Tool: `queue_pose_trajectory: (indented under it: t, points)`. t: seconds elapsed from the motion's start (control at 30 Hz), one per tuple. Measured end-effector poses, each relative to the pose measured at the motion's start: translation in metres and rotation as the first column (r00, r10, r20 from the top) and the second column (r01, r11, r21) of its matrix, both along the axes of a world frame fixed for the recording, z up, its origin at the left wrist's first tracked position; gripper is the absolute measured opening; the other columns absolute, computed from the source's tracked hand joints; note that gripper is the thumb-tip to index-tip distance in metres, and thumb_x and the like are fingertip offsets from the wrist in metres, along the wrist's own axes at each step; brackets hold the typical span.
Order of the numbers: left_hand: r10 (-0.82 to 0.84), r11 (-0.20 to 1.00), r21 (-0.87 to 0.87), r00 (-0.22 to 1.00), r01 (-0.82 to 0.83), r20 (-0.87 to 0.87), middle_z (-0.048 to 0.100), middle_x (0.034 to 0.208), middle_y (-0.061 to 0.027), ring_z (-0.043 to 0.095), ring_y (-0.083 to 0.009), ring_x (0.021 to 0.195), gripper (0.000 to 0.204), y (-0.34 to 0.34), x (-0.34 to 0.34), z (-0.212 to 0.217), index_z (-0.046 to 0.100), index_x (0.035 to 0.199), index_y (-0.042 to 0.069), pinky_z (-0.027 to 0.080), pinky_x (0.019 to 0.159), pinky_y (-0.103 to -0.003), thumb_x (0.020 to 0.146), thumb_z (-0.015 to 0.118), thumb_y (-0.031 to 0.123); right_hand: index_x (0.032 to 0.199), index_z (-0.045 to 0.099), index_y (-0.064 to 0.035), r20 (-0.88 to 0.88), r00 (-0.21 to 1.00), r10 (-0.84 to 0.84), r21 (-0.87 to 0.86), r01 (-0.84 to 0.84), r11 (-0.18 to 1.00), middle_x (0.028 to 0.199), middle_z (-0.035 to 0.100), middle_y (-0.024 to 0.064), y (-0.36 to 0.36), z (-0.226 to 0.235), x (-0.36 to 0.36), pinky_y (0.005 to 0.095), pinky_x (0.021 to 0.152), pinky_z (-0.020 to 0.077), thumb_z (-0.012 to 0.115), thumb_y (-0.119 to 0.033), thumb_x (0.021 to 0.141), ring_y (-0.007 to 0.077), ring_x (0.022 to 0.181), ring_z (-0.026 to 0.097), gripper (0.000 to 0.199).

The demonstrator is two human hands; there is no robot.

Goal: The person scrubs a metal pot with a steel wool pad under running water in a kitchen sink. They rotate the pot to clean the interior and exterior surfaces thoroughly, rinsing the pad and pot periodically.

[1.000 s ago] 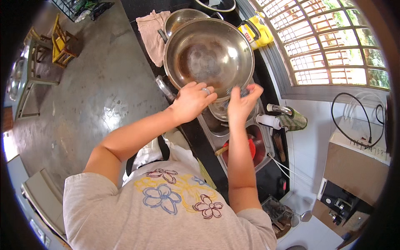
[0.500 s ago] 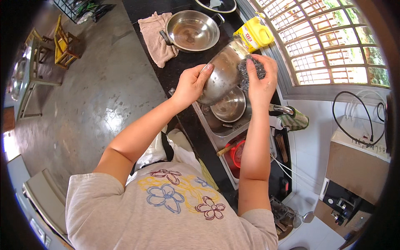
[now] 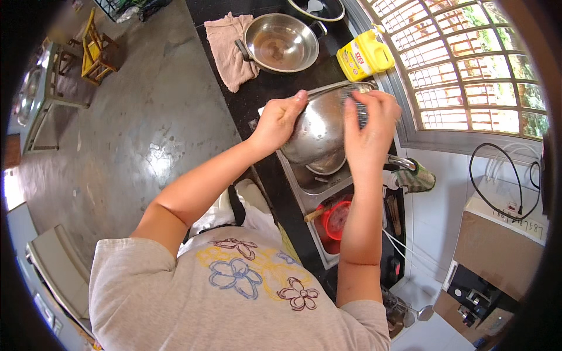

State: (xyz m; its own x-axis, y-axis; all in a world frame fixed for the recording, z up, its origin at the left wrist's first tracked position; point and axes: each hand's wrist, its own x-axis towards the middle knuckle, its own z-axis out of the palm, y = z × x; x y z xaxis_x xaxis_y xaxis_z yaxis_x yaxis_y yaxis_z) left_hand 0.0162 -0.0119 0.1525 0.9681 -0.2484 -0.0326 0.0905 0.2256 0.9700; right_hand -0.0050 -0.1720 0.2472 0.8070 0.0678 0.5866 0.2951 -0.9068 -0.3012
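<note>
Gripping steel bowl (image 3: 319, 131) rim w/ left hand (image 3: 280, 120) over sink (image 3: 316, 181); right hand (image 3: 369, 131) clenched round steel scrubber (image 3: 358, 108), pressed on bowl.

Grey polished floor (image 3: 134, 134), barred sunlit window (image 3: 468, 70), yellow wooden chair (image 3: 96, 50) at back.

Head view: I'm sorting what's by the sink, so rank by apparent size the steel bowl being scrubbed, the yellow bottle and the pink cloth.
1. Steel bowl, though it is nearest the camera.
2. Pink cloth.
3. Yellow bottle, clearly smallest.
</note>
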Motion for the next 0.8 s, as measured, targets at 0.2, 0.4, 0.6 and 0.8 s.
queue_pose_trajectory:
  t: [0.2,0.4,0.6,0.8]
  points:
    - [0.045,0.989,0.132,0.988,-0.065,0.146,0.035,0.057,-0.0074,0.031,-0.0173,0.056,0.06,-0.016,-0.006,-0.024,0.051,0.069,-0.003,0.037,0.053,-0.038,0.108,0.041,0.041,0.082,0.063,-0.0055,-0.077,0.995,0.063,0.04,-0.06,0.997,0.087,0.057,0.0122,-0.002,-0.018,0.004,0.0434,0.081,0.0446,0.072,-0.004,0.079,0.033,0.087,0.057,0.009]
    - [-0.041,0.973,0.231,0.993,0.014,0.112,0.039,0.062,0.0022,0.034,-0.0087,0.062,0.059,-0.008,-0.009,-0.02,0.051,0.071,-0.002,0.035,0.053,-0.03,0.109,0.041,0.041,0.077,0.062,-0.0051,-0.083,0.981,0.173,0.039,-0.17,0.985,0.084,0.056,0.009,0.008,-0.03,-0.009,0.0427,0.077,0.0448,0.076,-0.003,0.074,0.0306,0.088,0.056,0.014]
    - [0.018,0.983,0.181,0.992,-0.04,0.122,0.034,0.057,-0.0071,0.032,-0.0161,0.057,0.062,-0.014,-0.008,-0.018,0.049,0.068,-0.002,0.037,0.053,-0.037,0.107,0.043,0.046,0.08,0.065,-0.007,-0.112,0.987,-0.117,0.175,0.136,0.975,0.087,0.062,0.0097,-0.034,-0.037,0.012,0.0397,0.083,0.0442,0.073,-0.007,0.079,0.0296,0.091,0.059,0.009]
    - [0.009,0.993,0.12,0.999,-0.014,0.037,0.043,0.064,0.0042,0.036,-0.0074,0.062,0.056,-0.016,0.0,-0.026,0.057,0.073,0.0,0.036,0.054,-0.029,0.107,0.045,0.042,0.077,0.06,-0.0126,0.124,0.981,-0.15,0.081,0.141,0.987,0.083,0.057,0.0057,-0.016,-0.054,-0.002,0.0433,0.081,0.0391,0.076,-0.011,0.078,0.0254,0.086,0.056,0.016]
